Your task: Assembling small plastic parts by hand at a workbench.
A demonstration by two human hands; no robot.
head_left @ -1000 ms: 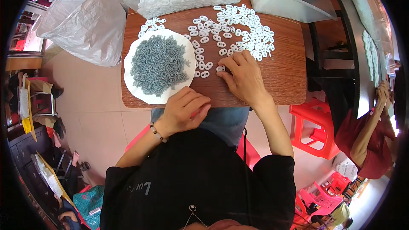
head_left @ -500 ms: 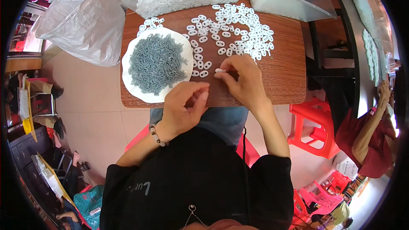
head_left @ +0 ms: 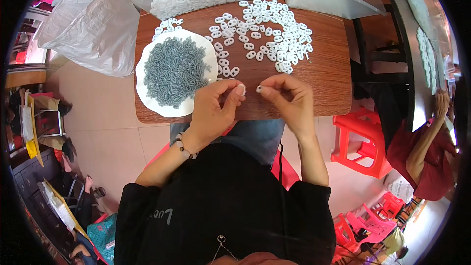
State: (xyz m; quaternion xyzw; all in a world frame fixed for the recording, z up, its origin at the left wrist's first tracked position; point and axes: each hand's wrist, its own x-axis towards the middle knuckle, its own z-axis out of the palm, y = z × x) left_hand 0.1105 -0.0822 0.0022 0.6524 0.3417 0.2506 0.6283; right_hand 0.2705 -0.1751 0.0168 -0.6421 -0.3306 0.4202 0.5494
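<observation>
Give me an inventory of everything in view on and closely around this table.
Wood-grain table: one, brown, centre.
Oval two-hole pieces: many, white, scattered over the table.
Scalloped plate: one, white, table's left side.
Tiny slim pieces: heap, grey-blue, on the plate.
Open bins: two, clear, table's far edge.
Plastic bag: one, translucent white, left of the table.
Stool: one, red, right of the table.
Bead bracelet: one, white and dark, left wrist.
Left hand: one, bare, near edge, pinching a white piece.
Right hand: one, bare, near edge, pinching a pale piece.
</observation>
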